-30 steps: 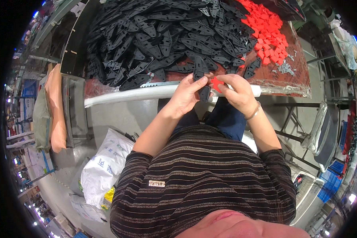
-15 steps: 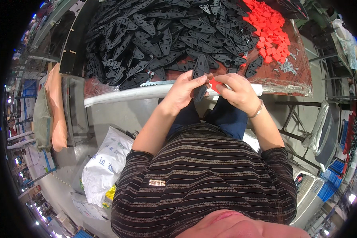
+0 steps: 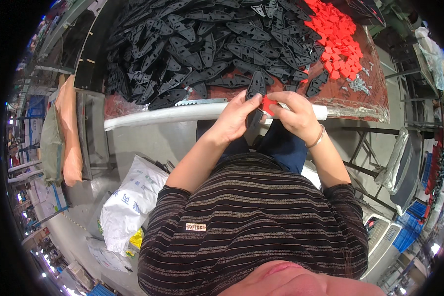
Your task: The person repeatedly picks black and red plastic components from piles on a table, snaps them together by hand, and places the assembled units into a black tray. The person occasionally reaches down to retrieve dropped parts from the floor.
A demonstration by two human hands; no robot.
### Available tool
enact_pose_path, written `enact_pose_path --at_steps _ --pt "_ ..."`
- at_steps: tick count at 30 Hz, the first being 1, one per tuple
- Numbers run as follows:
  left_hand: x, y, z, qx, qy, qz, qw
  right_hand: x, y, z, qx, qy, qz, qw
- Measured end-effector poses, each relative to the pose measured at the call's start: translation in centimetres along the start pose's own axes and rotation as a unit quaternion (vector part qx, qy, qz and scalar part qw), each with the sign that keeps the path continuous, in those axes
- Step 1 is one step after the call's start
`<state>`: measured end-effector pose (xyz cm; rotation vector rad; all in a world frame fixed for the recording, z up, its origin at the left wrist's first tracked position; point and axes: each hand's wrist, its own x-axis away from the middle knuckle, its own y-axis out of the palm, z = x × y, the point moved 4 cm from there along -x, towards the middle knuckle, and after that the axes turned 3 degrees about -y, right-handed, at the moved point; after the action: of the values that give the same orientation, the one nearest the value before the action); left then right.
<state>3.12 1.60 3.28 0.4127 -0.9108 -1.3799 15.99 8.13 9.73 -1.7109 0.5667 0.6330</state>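
My left hand (image 3: 236,114) is closed around a long, pointed black plastic part (image 3: 256,85), held nearly upright over the table's near edge. Between the fingertips of my right hand (image 3: 297,114) is a small red plastic piece (image 3: 268,105), pressed against or very close to the black part's right side. The fingers hide where the two meet, so I cannot tell whether they are joined. Beyond my hands lies a big heap of similar black parts (image 3: 197,52). A pile of red pieces (image 3: 336,37) sits to its right.
The reddish-brown tabletop (image 3: 375,101) has a white padded roll (image 3: 153,119) along its front edge. Small metallic bits (image 3: 360,84) lie beside the red pile. A toothed metal strip (image 3: 200,102) rests near the edge. On the floor at left is a white sack (image 3: 133,197).
Both hands have shifted slightly, the left one to the right with the black part. The red piece stays in the right fingers, now closer to the black part.
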Motion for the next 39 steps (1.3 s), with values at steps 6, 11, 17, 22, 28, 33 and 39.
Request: enact_pose_path --at_steps 6,11,17,22,28,33,39 --pt "0.5 1.0 0.4 -0.030 0.071 0.020 0.997 0.2 0.5 0.1 -0.054 0.108 0.055 0.991" --pt "0.2 1.0 0.6 -0.101 0.195 0.057 0.974 1.7 1.8 0.9 -0.329 0.409 0.198 0.828" --pt "0.5 0.9 0.6 -0.029 0.186 0.051 0.981 1.5 3.2 -0.1 -0.341 0.488 0.053 0.802" --pt "0.9 1.0 0.8 -0.220 0.199 0.048 0.954 0.7 2.0 0.0 -0.245 0.406 0.013 0.880" --pt "0.6 0.8 1.1 -0.139 0.196 0.028 0.970 0.9 1.9 -0.3 -0.263 0.417 0.015 0.870" --pt "0.7 1.0 1.8 -0.304 0.239 0.059 0.920 0.8 1.8 -0.2 -0.225 0.404 -0.008 0.887" --pt "0.8 0.8 2.7 -0.430 0.202 0.014 0.880 1.3 2.6 -0.1 -0.245 0.361 -0.053 0.898"
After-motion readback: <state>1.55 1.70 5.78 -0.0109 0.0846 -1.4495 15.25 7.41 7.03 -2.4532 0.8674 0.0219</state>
